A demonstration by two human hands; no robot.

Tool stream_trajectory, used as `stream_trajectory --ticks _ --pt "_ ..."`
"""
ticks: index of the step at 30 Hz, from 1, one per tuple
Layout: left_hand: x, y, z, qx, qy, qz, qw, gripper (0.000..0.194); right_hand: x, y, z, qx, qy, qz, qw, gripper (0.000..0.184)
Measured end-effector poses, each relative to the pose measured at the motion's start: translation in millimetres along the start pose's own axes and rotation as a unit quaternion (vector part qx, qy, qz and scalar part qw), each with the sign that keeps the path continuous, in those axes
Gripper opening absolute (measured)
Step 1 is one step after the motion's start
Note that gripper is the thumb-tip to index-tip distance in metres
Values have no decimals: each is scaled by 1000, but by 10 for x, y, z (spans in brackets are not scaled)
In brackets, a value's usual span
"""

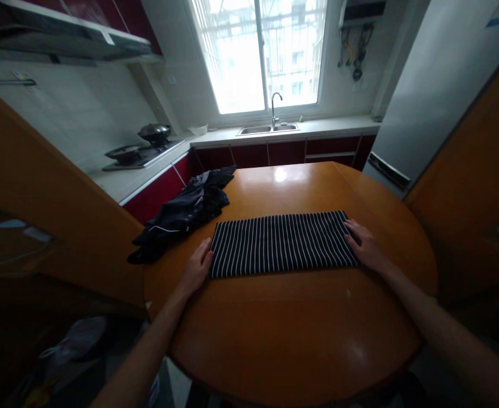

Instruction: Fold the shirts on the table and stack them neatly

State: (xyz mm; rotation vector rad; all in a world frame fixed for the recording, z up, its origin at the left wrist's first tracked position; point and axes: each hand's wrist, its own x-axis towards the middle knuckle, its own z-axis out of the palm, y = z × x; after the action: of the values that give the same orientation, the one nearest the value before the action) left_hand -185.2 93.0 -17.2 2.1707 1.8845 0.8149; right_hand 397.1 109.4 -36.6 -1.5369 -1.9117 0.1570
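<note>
A black cloth with white stripes (281,243), folded into a long flat rectangle, lies across the wooden table (292,323). At its left short edge rests my left hand (197,265), fingers extended along the cloth's side. My right hand (363,243) touches the right short edge, its fingers stretched out and slightly spread near the far corner. Neither hand grips the fabric. Left of the cloth, a crumpled pile of dark clothing (185,212) with pale piping and small snaps lies along the table's edge.
Behind the table runs a white counter with a sink (269,130) and tap (274,107) below a bright window. Pans (153,132) stand on the stove at the left. A grey refrigerator (428,85) stands at the right. Bags (79,340) lie low at the left.
</note>
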Motion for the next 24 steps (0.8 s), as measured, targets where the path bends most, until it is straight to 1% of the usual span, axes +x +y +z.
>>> stream_trajectory --ticks 2,3,5,7,11,15,17,20,24 --pt "-180 137 -87 3 -53 90 995 62 -209 -69 -94 -8 -56 -71 996 54" --pt "-248 197 -125 10 -84 123 989 63 -299 -90 -139 -15 -86 -98 991 53" --pt "-327 275 -180 24 -136 151 979 63 -430 -103 -222 -24 -131 -130 982 54" --pt "-335 295 -210 33 -159 148 976 59 -492 -79 -295 -28 -146 -134 980 51" --pt "-256 238 -239 38 -163 154 974 51 -495 -2 -417 -43 -129 -141 981 41" --pt "-201 185 -254 40 -170 186 967 50 -484 30 -475 -74 -104 -170 977 48" --pt "-175 159 -239 41 -153 204 966 50 -474 44 -461 -93 -95 -172 976 47" --pt "-123 99 -189 44 -112 219 968 52 -435 79 -415 -109 -80 -170 976 40" --pt "-81 28 -154 39 -61 239 968 56 -383 115 -415 -95 -41 -204 973 35"
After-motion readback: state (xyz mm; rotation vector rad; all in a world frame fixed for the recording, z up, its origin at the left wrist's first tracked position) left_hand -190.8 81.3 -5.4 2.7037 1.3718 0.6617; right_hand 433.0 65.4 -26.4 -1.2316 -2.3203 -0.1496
